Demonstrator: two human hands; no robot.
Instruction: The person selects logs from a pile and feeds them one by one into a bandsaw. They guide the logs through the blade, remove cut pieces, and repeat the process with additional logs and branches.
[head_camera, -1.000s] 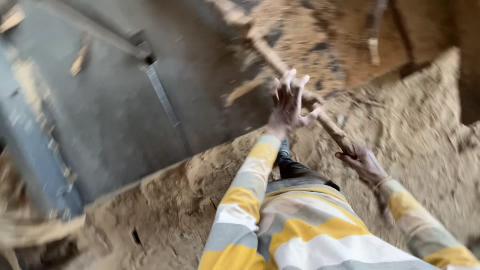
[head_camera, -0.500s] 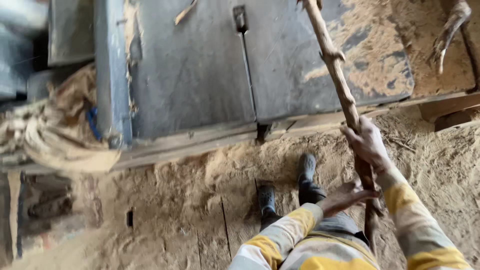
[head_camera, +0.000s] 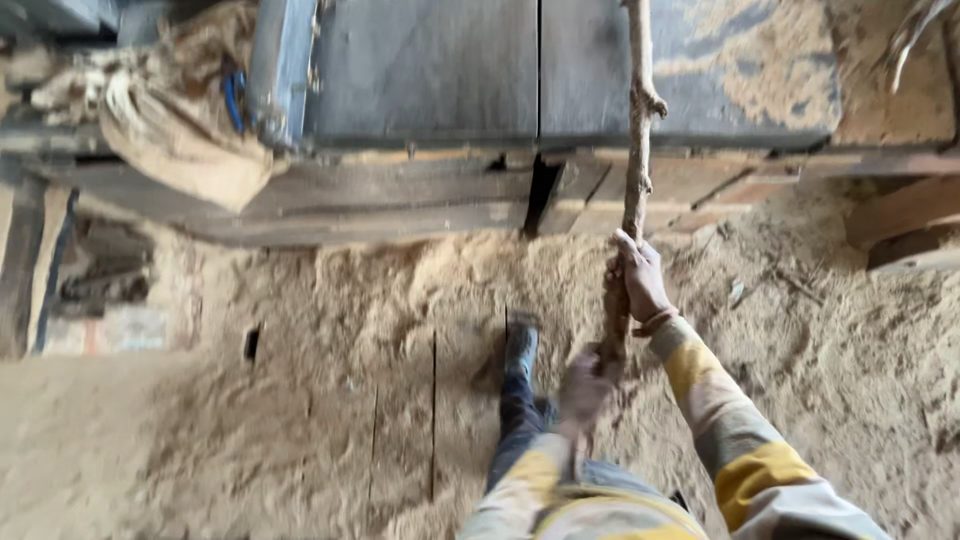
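Observation:
A long knobbly wooden stick (head_camera: 637, 140) runs from the top of the view down to my hands, lying over a grey metal table (head_camera: 430, 70). My right hand (head_camera: 640, 280) grips the stick partway down its length. My left hand (head_camera: 585, 385), blurred, is closed around the stick's near end, close to my body. My sleeves are striped yellow and grey. Below the hands my dark shoe (head_camera: 520, 350) stands on the sawdust-covered floor (head_camera: 330, 400).
The table rests on a wooden frame (head_camera: 400, 200). A heap of sacking (head_camera: 180, 130) hangs at the table's left end. Sawdust is piled on the table's right part (head_camera: 770, 60). Wooden beams (head_camera: 900, 215) lie at the right. A dark gap opens at far left.
The view has swung down and closer to the table edge. The stick now stands more upright in view; my left hand has closed on its near end, while the right keeps its grip.

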